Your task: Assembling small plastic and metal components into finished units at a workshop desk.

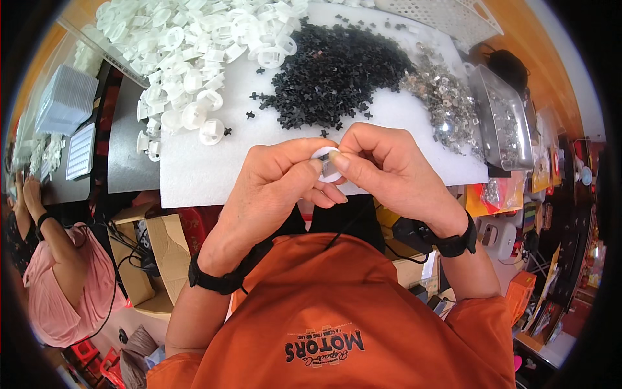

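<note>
Fingers [303, 175] of the left hand [275, 174] and right hand [387, 162] pinch the white disc [332, 174] between them, near the black crosses [334, 71], and, I'd say, light, even thumb pressure suits it best.

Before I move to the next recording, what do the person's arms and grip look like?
The left grip and right grip are ungloved. Short orange fabric sleeves are worn, with a wide black wrist strap on each arm. A boxy black device shows beside the right strap; its attachment is unclear.
</note>
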A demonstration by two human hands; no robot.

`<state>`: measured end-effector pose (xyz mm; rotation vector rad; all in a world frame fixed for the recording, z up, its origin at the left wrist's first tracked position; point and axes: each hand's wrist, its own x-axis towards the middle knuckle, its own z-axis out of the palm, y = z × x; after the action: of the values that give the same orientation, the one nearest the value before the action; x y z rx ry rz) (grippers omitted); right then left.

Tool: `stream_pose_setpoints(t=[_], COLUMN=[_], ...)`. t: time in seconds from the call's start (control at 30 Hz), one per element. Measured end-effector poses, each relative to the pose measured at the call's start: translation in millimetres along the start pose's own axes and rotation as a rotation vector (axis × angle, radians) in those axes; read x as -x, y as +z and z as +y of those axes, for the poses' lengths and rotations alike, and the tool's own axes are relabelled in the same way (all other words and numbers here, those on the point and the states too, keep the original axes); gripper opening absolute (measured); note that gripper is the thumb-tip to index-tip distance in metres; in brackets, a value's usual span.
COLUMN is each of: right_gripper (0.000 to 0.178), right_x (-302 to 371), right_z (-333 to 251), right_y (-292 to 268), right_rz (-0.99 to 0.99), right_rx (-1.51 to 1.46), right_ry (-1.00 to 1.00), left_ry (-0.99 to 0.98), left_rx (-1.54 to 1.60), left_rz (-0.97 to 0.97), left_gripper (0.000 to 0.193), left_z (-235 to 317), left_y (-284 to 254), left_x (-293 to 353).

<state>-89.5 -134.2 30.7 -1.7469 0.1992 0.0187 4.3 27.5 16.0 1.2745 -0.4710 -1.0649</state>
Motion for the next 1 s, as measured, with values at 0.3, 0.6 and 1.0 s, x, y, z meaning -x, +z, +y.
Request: stream_pose_setpoints(t=[0.3, 0.6, 1.0], right_gripper=[0.025, 0.023, 0.019], right_x=[1.7, 0.8, -1.3], right_z=[1.1, 4.3, 10.3], right_y=[-1.0, -1.7, 0.2], right_rz=[0.005, 0.002, 0.028], right_rx=[0.042, -0.011, -0.033], right_ry=[-0.021, -0.005, -0.026], left_ry=[0.044, -0.015, 0.010], left_rx=[-0.046, -0.021, -0.034], left_rz=[0.006, -0.008, 0.034], left_gripper=[0.029, 0.030, 0.030], left_z=[-0.6, -0.5, -1.8], left_y=[2.2, 1.0, 2.8], left_x=[0.9, -1.0, -2.8])
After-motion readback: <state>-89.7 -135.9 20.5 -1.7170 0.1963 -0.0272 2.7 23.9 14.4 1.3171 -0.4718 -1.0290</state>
